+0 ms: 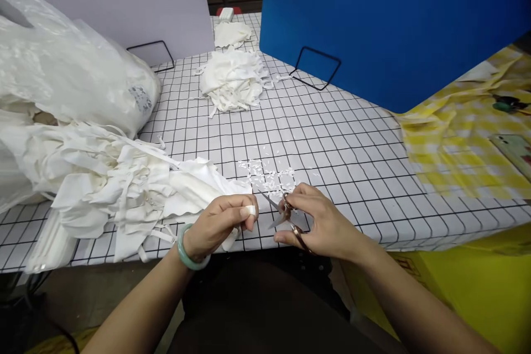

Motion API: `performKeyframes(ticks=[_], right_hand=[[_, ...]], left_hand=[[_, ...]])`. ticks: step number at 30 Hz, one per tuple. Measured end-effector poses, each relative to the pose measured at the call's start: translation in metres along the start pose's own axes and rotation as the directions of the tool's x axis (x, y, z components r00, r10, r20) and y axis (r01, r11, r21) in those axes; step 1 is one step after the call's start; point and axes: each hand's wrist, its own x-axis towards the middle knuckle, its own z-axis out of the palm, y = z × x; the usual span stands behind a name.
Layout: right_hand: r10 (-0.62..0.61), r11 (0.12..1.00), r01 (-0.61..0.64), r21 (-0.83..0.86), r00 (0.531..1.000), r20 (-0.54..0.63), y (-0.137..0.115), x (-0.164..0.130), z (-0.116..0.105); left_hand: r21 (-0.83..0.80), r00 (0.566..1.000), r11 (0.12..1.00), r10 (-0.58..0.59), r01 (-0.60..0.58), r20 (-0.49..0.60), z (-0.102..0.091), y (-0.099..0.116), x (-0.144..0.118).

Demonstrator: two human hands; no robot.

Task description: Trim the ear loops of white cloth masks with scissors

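Between the thumb and fingers of my left hand (226, 217) a white fabric strip (249, 211) is pinched, its short end poking out to the right. My right hand (317, 221) grips a pair of scissors (286, 213) by its handles. The blades are spread apart and point left at the strip, a small gap away from it. Small white clippings (269, 177) lie scattered on the table just beyond both hands. To the left of my left hand spreads a heap of white fabric pieces (124, 177) with straps.
A large plastic bag (83, 66) bulges at the left on the checked tablecloth (332, 138). Farther back sits a pile of white strapped pieces (234, 80). Lilac (166, 0) and blue panels (365, 22) stand behind. A phone (512, 152) rests on yellow checked cloth (440, 149) at right.
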Motion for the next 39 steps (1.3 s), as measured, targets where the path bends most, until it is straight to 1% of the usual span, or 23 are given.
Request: performKeyframes(ticks=[2,4,9,11,12,13,14,15,16,17,18,19,21,23,24,27,29,31,33,34,36,37,39], right_hand=[[-0.026,0.999,0.027,-0.024,0.999,0.041,-0.005,0.007,0.0],[-0.059,0.997,0.063,-0.049,0.995,0.085,-0.01,0.015,0.001],[-0.166,0.983,0.176,-0.044,0.97,0.18,-0.017,0.032,0.004],[-0.189,0.981,0.195,-0.009,0.96,0.208,-0.019,0.036,0.004],[-0.182,0.983,0.18,0.027,0.96,0.213,-0.02,0.037,0.004],[-0.153,0.987,0.139,0.084,0.966,0.207,-0.022,0.039,0.005],[-0.107,0.984,0.077,0.162,0.977,0.184,-0.024,0.04,0.007],[-0.047,0.966,0.007,0.26,0.988,0.15,-0.026,0.04,0.011],[0.013,0.929,-0.053,0.366,0.994,0.109,-0.028,0.041,0.016],[0.066,0.881,-0.091,0.464,0.995,0.068,-0.03,0.041,0.022],[0.105,0.835,-0.101,0.541,0.994,0.024,-0.032,0.042,0.029],[0.132,0.803,-0.091,0.589,0.991,-0.026,-0.034,0.042,0.037],[0.166,0.801,-0.051,0.596,0.976,-0.14,-0.036,0.042,0.052],[0.175,0.855,-0.023,0.518,0.953,-0.248,-0.036,0.043,0.062],[0.16,0.889,-0.01,0.459,0.944,-0.29,-0.036,0.044,0.066],[0.093,0.952,0.02,0.305,0.932,-0.35,-0.034,0.046,0.071],[0.119,0.948,-0.007,0.32,0.936,-0.332,-0.033,0.047,0.07],[0.225,0.886,-0.093,0.454,0.943,-0.246,-0.031,0.049,0.067],[0.32,0.754,-0.191,0.628,0.942,-0.098,-0.031,0.05,0.061],[0.341,0.671,-0.23,0.705,0.94,-0.018,-0.03,0.051,0.057],[0.336,0.513,-0.286,0.809,0.935,0.118,-0.03,0.053,0.05],[0.326,0.452,-0.307,0.838,0.931,0.165,-0.03,0.054,0.047],[0.32,0.384,-0.336,0.86,0.922,0.217,-0.03,0.055,0.045]], left_hand=[[-0.037,1.0,0.999,-0.009,0.009,-0.005,-0.003,0.004,-0.005],[-0.029,1.0,1.0,0.002,-0.002,-0.006,-0.006,0.005,-0.009],[0.024,0.995,0.999,0.025,-0.027,0.099,-0.018,0.004,-0.017],[0.077,0.991,0.996,0.026,-0.036,0.128,-0.02,0.004,-0.019],[0.136,0.993,0.99,0.033,-0.049,0.117,-0.019,0.004,-0.02],[0.231,0.996,0.97,0.059,-0.074,0.073,-0.017,0.004,-0.021],[0.362,0.993,0.926,0.115,-0.105,-0.006,-0.015,0.005,-0.022],[0.513,0.974,0.849,0.203,-0.125,-0.1,-0.011,0.004,-0.022],[0.653,0.934,0.747,0.309,-0.123,-0.178,-0.007,0.004,-0.022],[0.754,0.888,0.648,0.403,-0.107,-0.22,-0.004,0.003,-0.021],[0.808,0.857,0.582,0.458,-0.089,-0.236,-0.001,0.003,-0.021],[0.822,0.852,0.563,0.468,-0.082,-0.235,0.001,0.002,-0.021],[0.771,0.893,0.629,0.396,-0.095,-0.213,0.003,0.003,-0.021],[0.713,0.931,0.694,0.318,-0.099,-0.18,0.003,0.004,-0.022],[0.707,0.94,0.701,0.298,-0.098,-0.164,0.003,0.004,-0.022],[0.747,0.94,0.658,0.306,-0.096,-0.148,0.001,0.003,-0.019],[0.762,0.926,0.644,0.328,-0.073,-0.189,-0.002,-0.001,-0.015],[0.735,0.913,0.677,0.306,-0.008,-0.271,-0.006,-0.006,-0.011],[0.671,0.911,0.739,0.229,0.067,-0.343,-0.011,-0.007,-0.009],[0.636,0.92,0.767,0.182,0.088,-0.347,-0.013,-0.007,-0.008],[0.579,0.948,0.811,0.112,0.086,-0.298,-0.015,-0.002,-0.009],[0.548,0.96,0.833,0.089,0.074,-0.266,-0.016,0.001,-0.01],[0.457,0.974,0.887,0.04,0.069,-0.224,-0.017,0.006,-0.012]])
